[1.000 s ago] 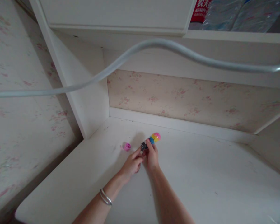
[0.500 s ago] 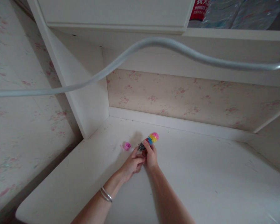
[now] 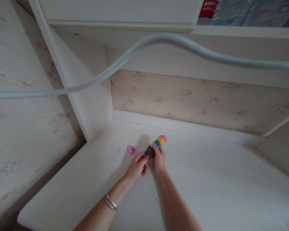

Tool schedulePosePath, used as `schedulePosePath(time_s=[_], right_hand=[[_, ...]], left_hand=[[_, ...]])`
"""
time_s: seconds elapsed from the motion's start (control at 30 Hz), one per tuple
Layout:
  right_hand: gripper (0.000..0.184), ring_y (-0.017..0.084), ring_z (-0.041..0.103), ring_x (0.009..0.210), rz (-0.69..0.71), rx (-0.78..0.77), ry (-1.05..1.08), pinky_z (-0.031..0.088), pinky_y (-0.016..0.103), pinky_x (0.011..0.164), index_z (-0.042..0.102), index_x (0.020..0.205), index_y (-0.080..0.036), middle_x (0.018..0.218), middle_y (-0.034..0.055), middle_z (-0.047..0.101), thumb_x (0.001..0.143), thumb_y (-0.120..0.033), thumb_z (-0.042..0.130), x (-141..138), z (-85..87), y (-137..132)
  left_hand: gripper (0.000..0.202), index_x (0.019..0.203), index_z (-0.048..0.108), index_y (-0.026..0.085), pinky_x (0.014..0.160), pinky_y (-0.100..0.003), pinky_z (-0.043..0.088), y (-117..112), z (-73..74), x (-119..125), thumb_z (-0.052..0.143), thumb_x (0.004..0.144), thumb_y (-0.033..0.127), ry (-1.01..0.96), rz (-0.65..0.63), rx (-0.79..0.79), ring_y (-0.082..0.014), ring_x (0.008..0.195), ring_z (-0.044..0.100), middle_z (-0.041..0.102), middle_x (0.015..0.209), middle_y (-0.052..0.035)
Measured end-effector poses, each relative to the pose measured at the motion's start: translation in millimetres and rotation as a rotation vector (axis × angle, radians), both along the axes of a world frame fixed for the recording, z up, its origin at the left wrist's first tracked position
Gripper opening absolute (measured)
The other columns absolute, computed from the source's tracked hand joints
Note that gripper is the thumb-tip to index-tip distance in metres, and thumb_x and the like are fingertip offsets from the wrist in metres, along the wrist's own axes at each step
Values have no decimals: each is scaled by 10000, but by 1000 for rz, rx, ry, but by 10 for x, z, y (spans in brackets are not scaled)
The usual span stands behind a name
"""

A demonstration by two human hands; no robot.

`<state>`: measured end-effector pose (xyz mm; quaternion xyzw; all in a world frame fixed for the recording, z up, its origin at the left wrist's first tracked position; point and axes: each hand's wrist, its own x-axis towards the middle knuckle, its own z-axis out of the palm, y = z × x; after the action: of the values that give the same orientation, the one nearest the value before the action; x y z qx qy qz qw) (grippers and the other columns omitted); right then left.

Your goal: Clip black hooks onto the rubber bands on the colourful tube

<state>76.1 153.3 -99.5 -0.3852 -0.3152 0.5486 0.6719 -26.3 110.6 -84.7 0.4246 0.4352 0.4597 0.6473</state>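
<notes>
My right hand (image 3: 158, 159) is closed around a small tube of coloured beads (image 3: 162, 140), layered pink, yellow, blue and black. The tube slants, its pink end pointing up and to the right, its black end down and to the left. At the black end, my left hand (image 3: 135, 166) has its thumb and index finger pinched together against the tip; anything small between them is hidden. Its other fingers are curled below. On the white desk (image 3: 197, 189), left of the tube, lies a small translucent pink cap (image 3: 131, 149).
A pale bent metal rod (image 3: 125, 59) crosses the view above the desk. Overhead, a white cabinet (image 3: 120, 12) and a shelf hold plastic-wrapped bottles (image 3: 233, 12). A white side panel (image 3: 86, 86) and flowered wallpaper (image 3: 183, 96) bound the desk.
The bead tube has shifted slightly right and up with my right hand. More of the black end shows now, and my left fingers have shifted around the tip. The pink cap stays put.
</notes>
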Motion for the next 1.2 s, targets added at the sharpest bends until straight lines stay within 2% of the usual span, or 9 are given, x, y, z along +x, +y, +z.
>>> schedulePosePath(time_s=[0.27,0.57,0.8,1.03,1.2], right_hand=[[350,79,445,407,-45,-15,-35,301,224,366,575,766,-185,627,-17,611,736,-508,707,47,-11,32],[331,59,403,391,-117,32,-40,282,209,358,563,799,-195,594,-57,548,735,-481,716,43,30,28],[354,63,418,397,-102,1,-80,306,199,356,543,772,-194,581,-58,538,726,-498,719,38,12,26],[340,66,438,414,-94,3,-30,309,192,357,569,817,-200,627,-43,570,730,-493,716,40,14,34],[346,65,432,405,-77,-14,-34,316,196,353,566,800,-200,622,-41,570,727,-502,718,34,2,35]], left_hand=[[285,840,571,168,349,-174,262,30,-38,-21,567,793,449,-7,49,20,-13,389,415,512,736,49],[297,900,561,181,334,-168,199,66,-55,-31,621,736,420,79,174,-26,-17,353,354,462,634,87],[420,1125,577,213,340,-172,208,53,-39,-38,601,768,432,133,156,9,-14,373,363,511,739,58],[371,1053,625,197,374,-175,251,84,-83,-53,620,766,431,223,234,50,-23,415,397,554,773,28],[412,1118,629,220,387,-180,269,81,-77,-64,634,766,434,247,221,81,-31,434,408,576,813,18]])
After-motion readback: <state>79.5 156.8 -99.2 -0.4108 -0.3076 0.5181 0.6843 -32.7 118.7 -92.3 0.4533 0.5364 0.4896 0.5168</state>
